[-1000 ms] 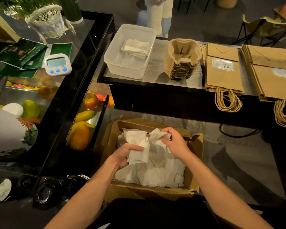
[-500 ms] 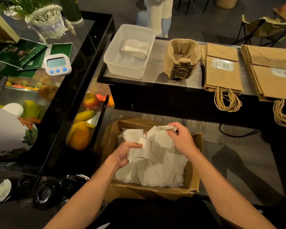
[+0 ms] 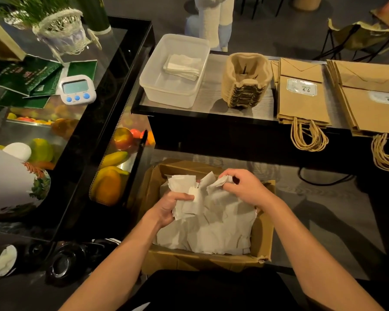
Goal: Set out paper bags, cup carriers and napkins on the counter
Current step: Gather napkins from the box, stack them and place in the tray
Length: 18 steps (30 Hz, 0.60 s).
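Note:
A cardboard box point(image 3: 263, 239) on the floor in front of me is full of loose white napkins point(image 3: 213, 230). My left hand point(image 3: 166, 207) grips a bunch of napkins point(image 3: 184, 194) above the box. My right hand point(image 3: 245, 187) pinches more napkins point(image 3: 220, 181) next to that bunch. On the counter stand a clear plastic tub point(image 3: 153, 84) holding a small stack of napkins point(image 3: 183, 66), a stack of cup carriers point(image 3: 245, 81) and two piles of brown paper bags point(image 3: 301, 104) point(image 3: 373, 108).
A glass display case point(image 3: 112, 90) on the left holds fruit and carries a white timer point(image 3: 78, 89), green packets and a potted plant. A folding chair point(image 3: 364, 32) stands behind the counter at the right. Bag handles point(image 3: 308, 138) hang over the counter's front edge.
My right hand has lifted a little and moved right, gathering napkins into its fingertips. My left hand keeps its bunch in about the same place.

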### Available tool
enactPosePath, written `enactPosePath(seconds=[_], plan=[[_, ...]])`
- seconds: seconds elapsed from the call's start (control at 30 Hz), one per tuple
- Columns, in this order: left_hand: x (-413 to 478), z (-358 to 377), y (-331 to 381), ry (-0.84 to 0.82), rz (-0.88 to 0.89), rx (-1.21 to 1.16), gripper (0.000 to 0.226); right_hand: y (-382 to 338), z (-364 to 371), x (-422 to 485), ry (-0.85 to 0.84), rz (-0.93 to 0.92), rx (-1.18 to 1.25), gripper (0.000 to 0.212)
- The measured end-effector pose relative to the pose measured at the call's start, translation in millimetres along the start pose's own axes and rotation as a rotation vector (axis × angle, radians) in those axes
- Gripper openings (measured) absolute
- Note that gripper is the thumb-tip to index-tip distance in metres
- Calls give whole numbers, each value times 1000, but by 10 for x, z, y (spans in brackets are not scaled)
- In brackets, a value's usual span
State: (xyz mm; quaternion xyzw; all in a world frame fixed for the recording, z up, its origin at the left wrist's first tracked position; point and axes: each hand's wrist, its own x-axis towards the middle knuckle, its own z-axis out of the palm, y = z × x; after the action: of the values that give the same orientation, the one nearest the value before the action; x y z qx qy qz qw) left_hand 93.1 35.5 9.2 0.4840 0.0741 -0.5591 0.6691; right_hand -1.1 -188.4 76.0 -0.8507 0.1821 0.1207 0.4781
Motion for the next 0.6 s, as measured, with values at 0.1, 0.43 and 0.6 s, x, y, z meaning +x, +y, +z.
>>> enactPosePath(seconds=[0.1,0.43,0.6], plan=[[-19,48,33,-1,-37,54,37,-40,13,100,-95,-14,-64,12],[21,-55,-2,-18,-55,25,63,207,349,193,27,144,282,28],[16,-99,-50,81,-38,-41,71,267,309,104,114,128,388,18]])
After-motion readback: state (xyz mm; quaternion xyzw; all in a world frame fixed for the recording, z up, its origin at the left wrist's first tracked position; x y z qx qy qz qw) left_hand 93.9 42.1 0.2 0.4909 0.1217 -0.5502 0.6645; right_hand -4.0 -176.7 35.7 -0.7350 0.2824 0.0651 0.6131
